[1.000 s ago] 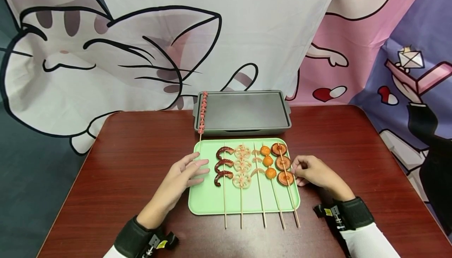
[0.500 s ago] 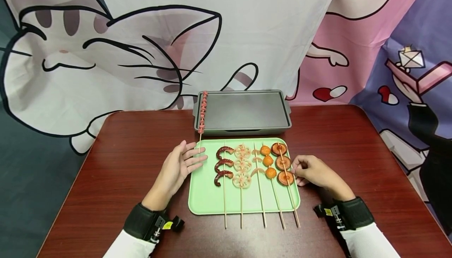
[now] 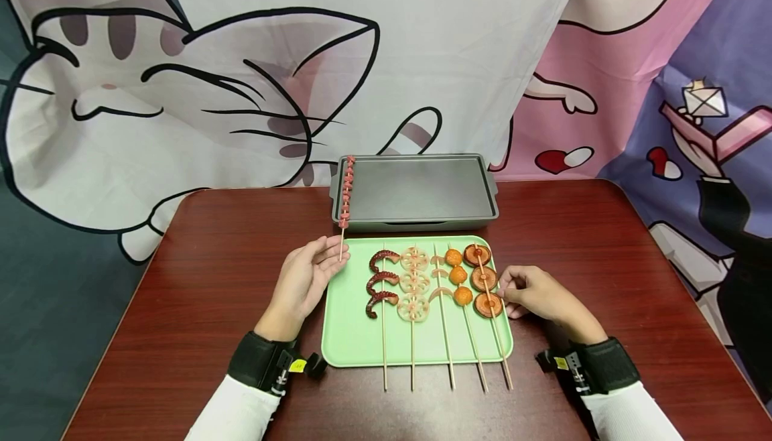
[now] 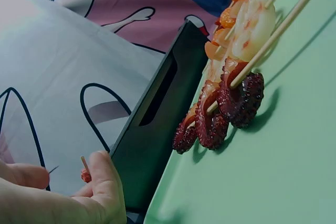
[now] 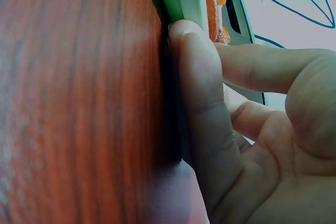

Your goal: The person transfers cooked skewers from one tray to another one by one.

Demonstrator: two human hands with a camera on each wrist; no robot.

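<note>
My left hand point(image 3: 304, 277) is palm up at the tray's far left corner, its fingers extended beneath the bare stick of a skewer of small pink-red pieces point(image 3: 346, 196). In the left wrist view the thumb and fingers point(image 4: 107, 187) stand apart, with the stick's end between them. That skewer lies on the left side of a grey grill pan point(image 3: 422, 190). My right hand point(image 3: 533, 293) pinches the right rim of a green tray point(image 3: 352, 340). On it lie skewers of octopus tentacles point(image 3: 382, 287), lotus slices point(image 3: 413, 285), pale curved pieces point(image 3: 440, 280), orange balls point(image 3: 458, 276) and mushroom slices point(image 3: 484, 279).
The reddish-brown wooden table point(image 3: 241, 226) extends on both sides of the tray. Stick ends overhang the tray's near edge. Behind the pan hangs a printed cartoon cloth point(image 3: 452, 45).
My left hand has turned palm up and moved away from me to the pink-red skewer's stick, its fingers now under it. The right hand stays at the tray's rim.
</note>
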